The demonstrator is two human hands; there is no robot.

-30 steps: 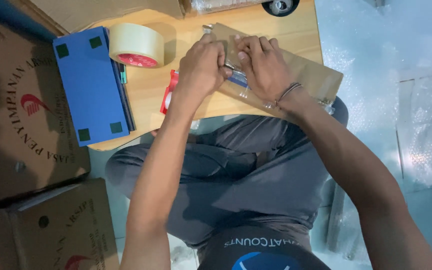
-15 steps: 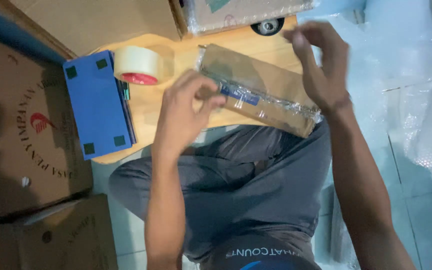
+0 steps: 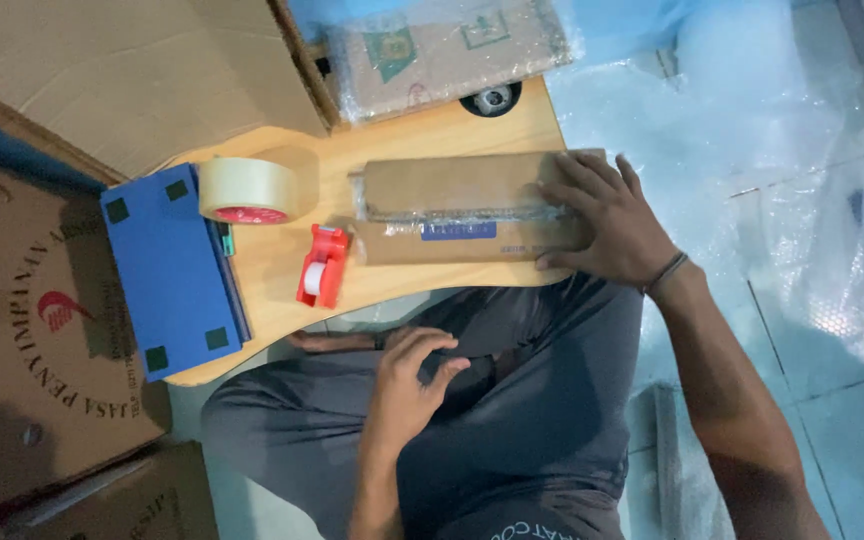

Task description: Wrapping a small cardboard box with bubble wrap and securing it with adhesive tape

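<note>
A long brown cardboard parcel [image 3: 457, 205] wrapped in clear film lies flat on a low wooden table [image 3: 402, 135]. My right hand [image 3: 602, 220] rests palm-down on the parcel's right end, fingers spread over it. My left hand [image 3: 407, 375] hovers over my lap below the table edge, fingers loosely curled with nothing in them. A small red tape cutter [image 3: 322, 265] lies left of the parcel. A roll of clear packing tape [image 3: 247, 188] stands beyond it.
A blue flat object [image 3: 167, 265] sits at the table's left end. Brown cardboard boxes [image 3: 32, 330] lie at the left and top. A film-wrapped box [image 3: 442, 45] lies behind the table. Plastic wrap [image 3: 752, 110] covers the tiled floor at the right.
The parcel has been laid flat on the table. My left hand left it and dropped to my lap. My right hand now presses on its right end.
</note>
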